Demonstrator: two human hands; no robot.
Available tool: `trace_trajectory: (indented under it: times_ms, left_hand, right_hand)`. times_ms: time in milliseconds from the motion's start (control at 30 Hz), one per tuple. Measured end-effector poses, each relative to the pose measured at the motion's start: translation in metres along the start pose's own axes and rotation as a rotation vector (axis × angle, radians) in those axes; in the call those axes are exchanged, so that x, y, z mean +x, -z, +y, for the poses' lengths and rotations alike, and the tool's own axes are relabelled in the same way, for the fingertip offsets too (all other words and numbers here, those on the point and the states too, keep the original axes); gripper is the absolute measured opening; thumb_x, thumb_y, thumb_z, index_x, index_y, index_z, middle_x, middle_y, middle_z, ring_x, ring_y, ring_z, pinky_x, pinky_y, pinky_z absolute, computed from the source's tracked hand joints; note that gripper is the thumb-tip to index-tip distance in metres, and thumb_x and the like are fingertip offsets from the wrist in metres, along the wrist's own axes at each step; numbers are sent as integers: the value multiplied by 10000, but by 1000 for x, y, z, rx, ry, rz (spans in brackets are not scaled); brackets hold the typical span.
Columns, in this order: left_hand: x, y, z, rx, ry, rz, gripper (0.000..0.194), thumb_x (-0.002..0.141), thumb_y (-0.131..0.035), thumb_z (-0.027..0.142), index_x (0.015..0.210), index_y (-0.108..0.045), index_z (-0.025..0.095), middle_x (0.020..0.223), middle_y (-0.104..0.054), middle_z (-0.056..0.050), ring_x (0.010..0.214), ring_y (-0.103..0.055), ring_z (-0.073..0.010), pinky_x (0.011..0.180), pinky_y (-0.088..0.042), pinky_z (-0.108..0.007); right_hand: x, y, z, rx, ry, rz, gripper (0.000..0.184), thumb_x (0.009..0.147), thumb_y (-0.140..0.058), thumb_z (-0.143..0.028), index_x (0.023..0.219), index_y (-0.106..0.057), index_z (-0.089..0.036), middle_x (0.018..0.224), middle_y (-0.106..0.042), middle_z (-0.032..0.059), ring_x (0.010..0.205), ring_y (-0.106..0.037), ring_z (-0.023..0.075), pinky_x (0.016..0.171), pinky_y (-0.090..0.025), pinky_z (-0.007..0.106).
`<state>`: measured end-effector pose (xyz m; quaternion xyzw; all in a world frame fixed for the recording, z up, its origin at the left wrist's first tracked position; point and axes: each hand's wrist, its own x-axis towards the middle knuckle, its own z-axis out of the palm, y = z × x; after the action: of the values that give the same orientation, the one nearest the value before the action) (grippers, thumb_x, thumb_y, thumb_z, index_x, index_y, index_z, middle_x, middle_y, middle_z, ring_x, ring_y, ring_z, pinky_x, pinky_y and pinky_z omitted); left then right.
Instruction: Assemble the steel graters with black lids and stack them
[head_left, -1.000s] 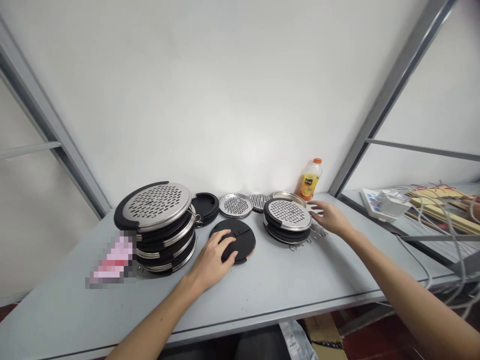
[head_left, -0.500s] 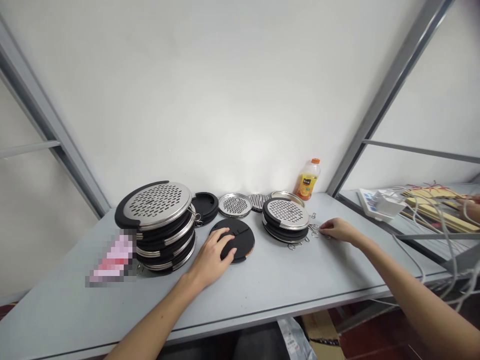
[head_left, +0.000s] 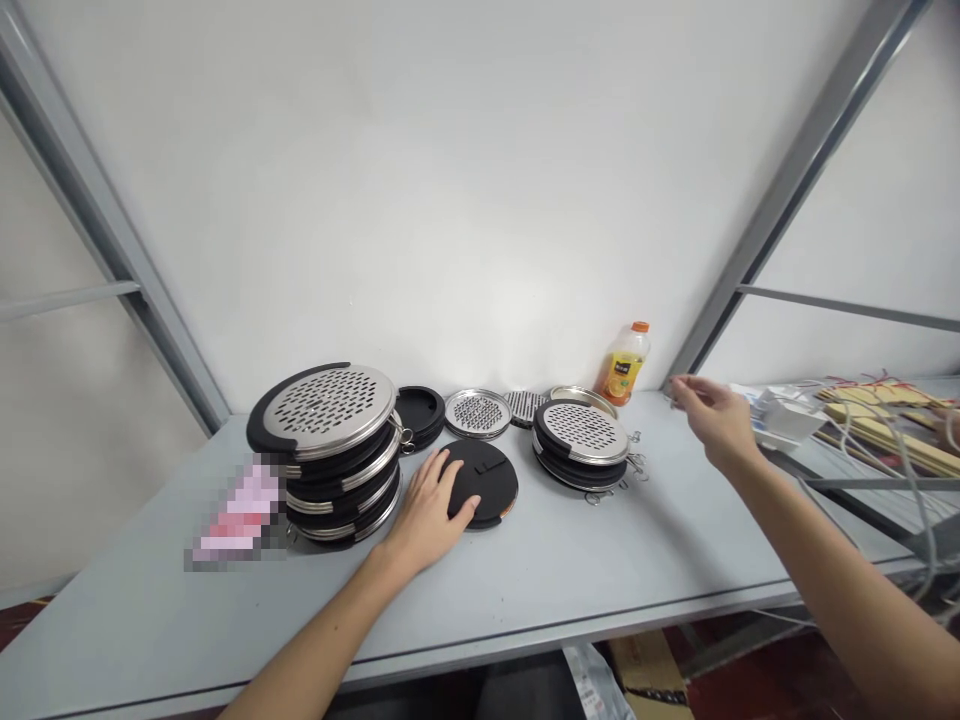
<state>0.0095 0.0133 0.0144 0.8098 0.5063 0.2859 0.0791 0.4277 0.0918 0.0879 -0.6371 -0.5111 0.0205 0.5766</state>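
My left hand [head_left: 429, 515] lies with spread fingers on the left part of a round black disc [head_left: 487, 485], which rests flat on the table. Off the table to the right, my right hand [head_left: 712, 415] is raised with thumb and fingertips pinched together. A small, thin metal piece [head_left: 670, 400] shows at the fingertips; its exact shape is too small to tell. Small metal rings [head_left: 639, 462] lie below and left of that hand, by a short stack of round perforated metal graters [head_left: 581, 430] with black rims. A taller grater stack [head_left: 330, 405] stands left of my left hand.
Along the wall are a black round dish [head_left: 418, 415], a loose perforated plate [head_left: 478, 412], a slotted plate [head_left: 525, 405] and an orange-capped juice bottle [head_left: 626, 370]. A metal frame post [head_left: 780, 210] rises on the right, with white cables and a partly visible person's hand beyond.
My right hand has lifted from the small rings on the table, up and to the right, fingertips pinched. My left hand stays on the black disc. The view has shifted slightly.
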Motion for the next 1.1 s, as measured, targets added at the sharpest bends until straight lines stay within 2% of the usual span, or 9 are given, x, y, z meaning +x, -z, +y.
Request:
trace_trajectory:
  times_ms: [100,200,333,400,500,633,800,933,1100]
  left_hand:
    - [-2,-2,-3,12,45,-91,614,911,-459,516,1404,-375,158,1522,-276,-141,1426,-173,-299,1138,-228,-481]
    - [-3,0,-4,21,54,-185,731,886,-432,619,1445,-320,161,1550,-200,-141,1438,-112,-310,1143,-202,-485]
    - [-3,7,-5,87,-7,-194,726,876,-443,627,1436,-346,177,1533,-250,-150,1428,-162,-318,1127,-210,-505]
    - [-3,11,-5,109,-42,-175,738,850,-492,624,1425,-365,179,1515,-291,-160,1414,-206,-331,1110,-234,-518]
    - [-4,13,-2,138,-51,-156,789,789,-566,642,1404,-400,175,1486,-341,-177,1385,-262,-365,1078,-277,-539]
    - [-7,6,8,209,-1,-86,766,764,-591,647,1340,-483,153,1428,-421,-198,1336,-327,-408,1065,-241,-605]
    - [-8,2,17,244,30,-7,756,740,-616,650,1277,-545,123,1364,-482,-224,1266,-397,-434,1058,-247,-605]
    - [-9,9,14,210,1,-78,711,789,-585,606,1314,-515,132,1386,-467,-209,1294,-381,-411,1052,-293,-571]
    - [-21,23,10,143,-58,-164,644,798,-646,467,1355,-471,195,1455,-399,-171,1359,-317,-380,1047,-338,-531]
  right_hand:
    - [-19,-21,-59,472,90,-73,291,802,-625,-436,947,-636,-184,999,-697,91,902,-650,180,831,-511,337]
    - [-55,-49,-107,726,78,-435,243,834,-623,-419,971,-602,-219,872,-709,45,831,-671,178,786,-537,353]
    - [-100,-96,-135,789,-37,-800,273,824,-631,-425,1001,-642,-218,694,-644,-1,608,-607,130,583,-503,269]
    - [-112,-120,-137,802,-136,-884,284,797,-653,-417,991,-675,-211,653,-600,-15,527,-534,102,492,-433,237]
    - [-118,-149,-130,855,-308,-927,265,739,-697,-355,949,-710,-193,672,-589,-15,507,-475,75,452,-369,212]
    - [-123,-169,-118,968,-422,-936,300,683,-729,-262,975,-710,-194,782,-641,12,615,-550,94,517,-422,211]
    - [-133,-174,-107,926,-402,-862,323,674,-766,-330,965,-697,-210,861,-689,35,707,-630,132,582,-482,240]
    - [-138,-174,-100,904,-375,-845,360,679,-756,-389,985,-688,-211,865,-703,42,716,-650,140,599,-505,252]
    - [-138,-174,-96,902,-368,-843,369,704,-738,-420,1004,-672,-214,847,-718,52,734,-668,157,596,-520,253]
